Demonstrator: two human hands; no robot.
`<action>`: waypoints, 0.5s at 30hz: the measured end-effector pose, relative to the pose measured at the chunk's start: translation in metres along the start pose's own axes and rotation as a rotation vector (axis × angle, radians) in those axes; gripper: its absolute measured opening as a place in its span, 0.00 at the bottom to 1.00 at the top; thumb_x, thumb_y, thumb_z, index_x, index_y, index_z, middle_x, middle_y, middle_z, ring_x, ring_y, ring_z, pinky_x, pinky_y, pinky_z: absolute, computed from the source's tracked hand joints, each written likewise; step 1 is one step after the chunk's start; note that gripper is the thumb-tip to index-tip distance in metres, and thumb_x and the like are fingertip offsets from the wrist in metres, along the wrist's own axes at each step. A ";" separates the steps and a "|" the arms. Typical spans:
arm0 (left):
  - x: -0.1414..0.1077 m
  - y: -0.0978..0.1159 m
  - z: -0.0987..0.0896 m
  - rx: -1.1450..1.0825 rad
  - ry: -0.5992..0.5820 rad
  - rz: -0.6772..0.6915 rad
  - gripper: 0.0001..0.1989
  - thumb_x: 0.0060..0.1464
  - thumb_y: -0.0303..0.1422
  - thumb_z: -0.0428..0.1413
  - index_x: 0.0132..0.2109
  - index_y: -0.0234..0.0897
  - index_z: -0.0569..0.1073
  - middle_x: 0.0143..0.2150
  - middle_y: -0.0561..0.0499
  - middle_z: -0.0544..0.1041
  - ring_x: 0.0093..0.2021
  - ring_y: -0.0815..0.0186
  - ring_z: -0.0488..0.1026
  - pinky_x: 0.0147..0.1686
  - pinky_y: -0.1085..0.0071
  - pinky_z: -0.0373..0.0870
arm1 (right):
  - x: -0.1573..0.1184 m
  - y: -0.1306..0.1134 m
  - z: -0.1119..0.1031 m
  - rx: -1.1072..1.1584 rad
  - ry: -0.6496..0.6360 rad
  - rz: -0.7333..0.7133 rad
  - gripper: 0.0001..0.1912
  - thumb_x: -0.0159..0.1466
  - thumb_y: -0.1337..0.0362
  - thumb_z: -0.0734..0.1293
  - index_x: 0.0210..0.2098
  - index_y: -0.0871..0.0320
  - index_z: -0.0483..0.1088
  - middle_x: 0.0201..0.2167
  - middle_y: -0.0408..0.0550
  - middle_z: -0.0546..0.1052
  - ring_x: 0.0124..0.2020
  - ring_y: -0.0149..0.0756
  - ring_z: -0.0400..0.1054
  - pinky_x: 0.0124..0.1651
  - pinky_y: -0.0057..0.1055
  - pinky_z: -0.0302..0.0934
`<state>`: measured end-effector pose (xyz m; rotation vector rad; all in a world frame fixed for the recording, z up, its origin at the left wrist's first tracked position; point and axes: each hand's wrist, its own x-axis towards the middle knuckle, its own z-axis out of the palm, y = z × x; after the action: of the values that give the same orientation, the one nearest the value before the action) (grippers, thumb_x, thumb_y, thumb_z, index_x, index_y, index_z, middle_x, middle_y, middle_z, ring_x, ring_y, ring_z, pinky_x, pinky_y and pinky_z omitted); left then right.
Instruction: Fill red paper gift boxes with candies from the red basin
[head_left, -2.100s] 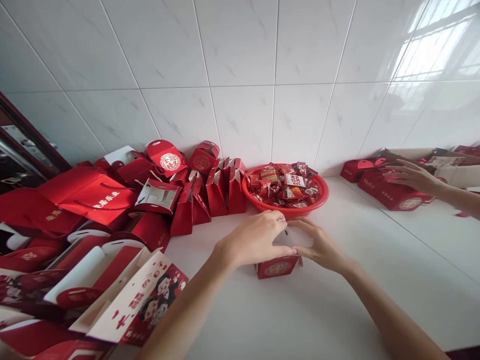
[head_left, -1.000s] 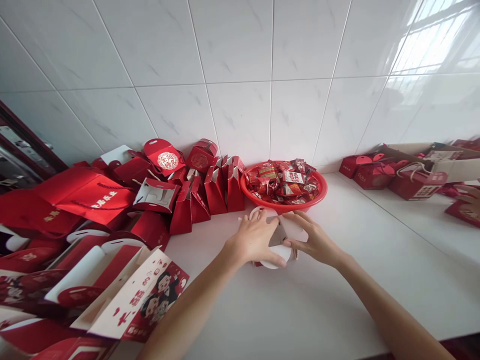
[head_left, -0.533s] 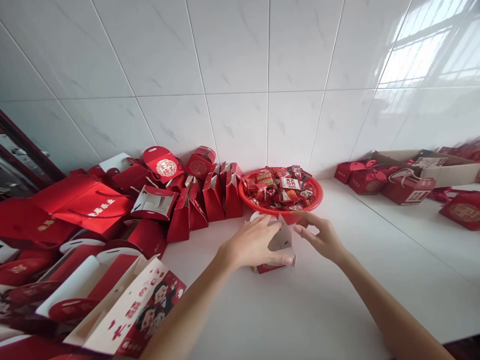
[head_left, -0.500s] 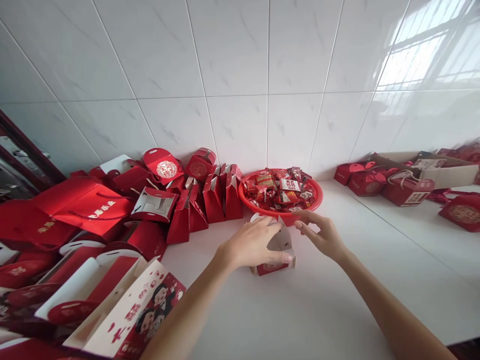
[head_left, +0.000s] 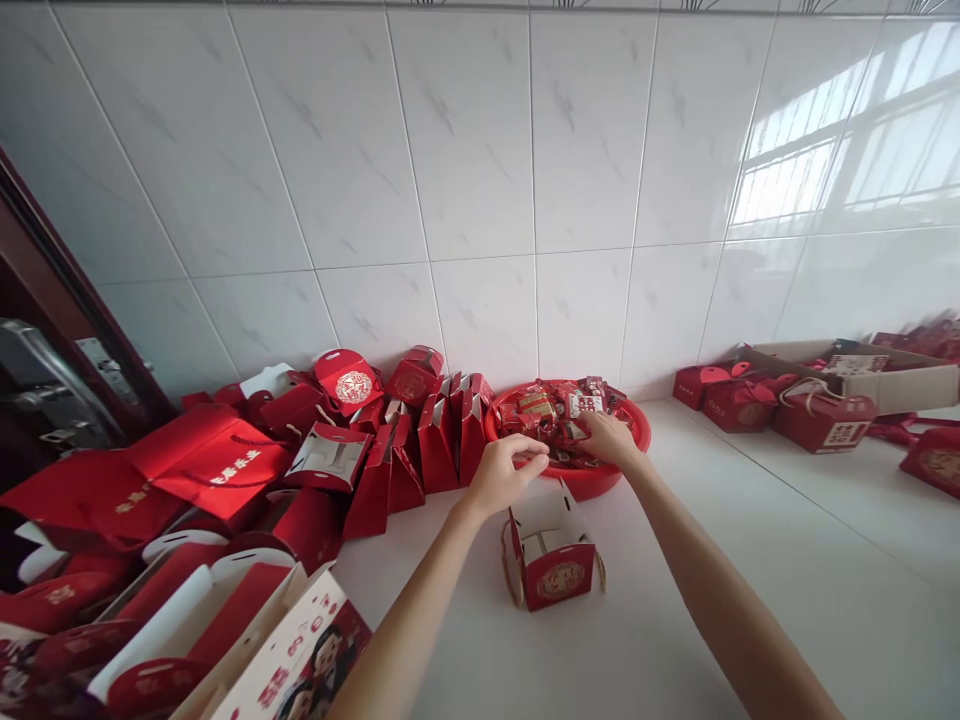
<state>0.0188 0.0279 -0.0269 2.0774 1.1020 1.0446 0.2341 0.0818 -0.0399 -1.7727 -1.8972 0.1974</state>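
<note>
A small red gift box (head_left: 559,575) with a gold round emblem stands on the white countertop, its top flaps up and its pale inside showing. Twisted rope handles hang at its sides. Just behind it is a red plastic basin (head_left: 596,483), heaped with wrapped candies (head_left: 536,402). My right hand (head_left: 611,440) reaches into the basin, fingers stretched and apart, touching the candies; their tips are partly hidden. Over the basin's front left rim, my left hand (head_left: 502,475) hovers with bent fingers, a gap between thumb and fingers and nothing seen in it.
Many red gift boxes and bags (head_left: 210,460) crowd the left side, with a cream and red printed box (head_left: 300,650) nearest. Filled-looking red boxes (head_left: 821,415) and an open cardboard carton (head_left: 900,385) stand at the right. A tiled wall (head_left: 480,150) closes the back.
My left hand has let go of the small box and lifted away from it. My right hand has moved forward into the candies. The view has tilted up.
</note>
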 end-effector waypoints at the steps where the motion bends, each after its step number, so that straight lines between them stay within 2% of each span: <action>1: 0.005 -0.004 0.000 0.007 -0.002 -0.016 0.10 0.56 0.33 0.57 0.42 0.35 0.80 0.45 0.46 0.82 0.46 0.61 0.79 0.50 0.67 0.75 | 0.002 0.000 0.001 0.021 0.010 0.010 0.09 0.54 0.66 0.70 0.36 0.57 0.75 0.40 0.55 0.80 0.45 0.50 0.72 0.42 0.37 0.60; 6: 0.044 -0.017 0.007 0.138 -0.126 -0.049 0.12 0.56 0.29 0.55 0.45 0.35 0.80 0.46 0.46 0.83 0.48 0.61 0.79 0.52 0.68 0.73 | 0.005 0.009 0.002 0.209 0.075 0.064 0.10 0.63 0.60 0.63 0.38 0.56 0.75 0.38 0.53 0.80 0.41 0.48 0.74 0.41 0.37 0.62; 9: 0.071 -0.022 0.015 0.317 -0.333 -0.031 0.14 0.56 0.28 0.55 0.48 0.36 0.80 0.50 0.47 0.82 0.51 0.61 0.77 0.53 0.70 0.71 | 0.005 0.017 0.003 0.376 0.122 0.087 0.15 0.66 0.56 0.59 0.38 0.56 0.75 0.32 0.49 0.79 0.34 0.43 0.75 0.37 0.35 0.65; 11: 0.086 -0.024 0.022 0.371 -0.428 -0.045 0.15 0.54 0.28 0.57 0.49 0.36 0.79 0.52 0.47 0.81 0.52 0.60 0.77 0.52 0.70 0.71 | 0.006 0.022 0.006 0.482 0.151 0.099 0.17 0.67 0.55 0.56 0.39 0.56 0.74 0.30 0.48 0.79 0.31 0.41 0.74 0.33 0.33 0.66; 15: 0.101 -0.028 0.037 0.430 -0.465 -0.060 0.21 0.50 0.24 0.58 0.52 0.37 0.77 0.54 0.43 0.80 0.54 0.54 0.76 0.53 0.66 0.70 | 0.011 0.029 0.012 0.611 0.201 0.105 0.20 0.66 0.51 0.57 0.36 0.58 0.74 0.26 0.48 0.77 0.30 0.40 0.73 0.31 0.32 0.66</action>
<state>0.0743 0.1248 -0.0306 2.4273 1.2013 0.2722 0.2543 0.0989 -0.0598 -1.4076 -1.4022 0.5506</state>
